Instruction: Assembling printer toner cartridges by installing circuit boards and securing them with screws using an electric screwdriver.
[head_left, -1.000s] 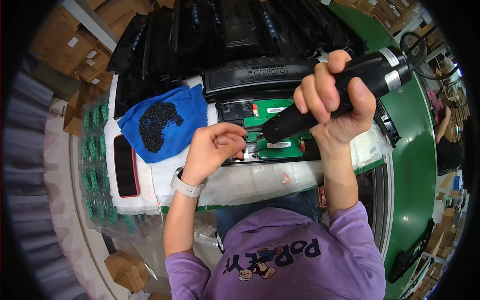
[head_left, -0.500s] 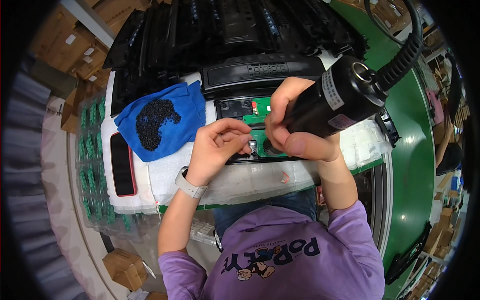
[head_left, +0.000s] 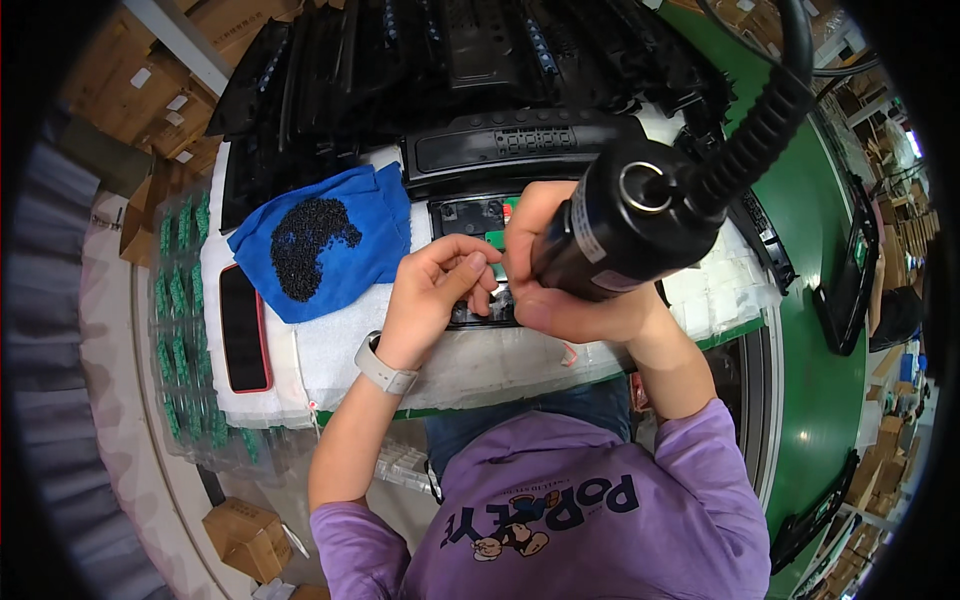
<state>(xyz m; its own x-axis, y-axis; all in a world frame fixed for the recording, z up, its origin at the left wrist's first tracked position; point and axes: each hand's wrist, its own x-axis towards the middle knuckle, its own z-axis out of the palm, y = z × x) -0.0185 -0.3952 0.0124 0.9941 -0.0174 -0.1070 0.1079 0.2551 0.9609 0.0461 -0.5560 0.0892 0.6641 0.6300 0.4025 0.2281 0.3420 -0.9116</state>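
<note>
My right hand [head_left: 585, 318] is wrapped round a thick black electric screwdriver [head_left: 628, 215], its cable rising to the upper right. The tool's tip is hidden beneath the hand. Close beside it, my left hand [head_left: 435, 290] has its thumb and fingers pinched together over the work; anything between them is too small or hidden to make out. Under both hands lies an open black plastic housing [head_left: 465, 217] with a green circuit board [head_left: 495, 239] in it, mostly covered. To the left, a heap of tiny black screws [head_left: 305, 250] rests on a blue cloth [head_left: 378, 215].
A phone with a red edge [head_left: 246, 335] lies at the table's left, beside trays of green parts [head_left: 180, 300]. Behind the work stand a black display panel [head_left: 490, 150] and stacked black housings [head_left: 470, 60]. On the right, a green conveyor [head_left: 800, 400] carries black panels [head_left: 850, 270].
My right hand has moved left with the screwdriver, closer to my left hand, which has shifted only slightly. A black panel has come into view on the conveyor at right.
</note>
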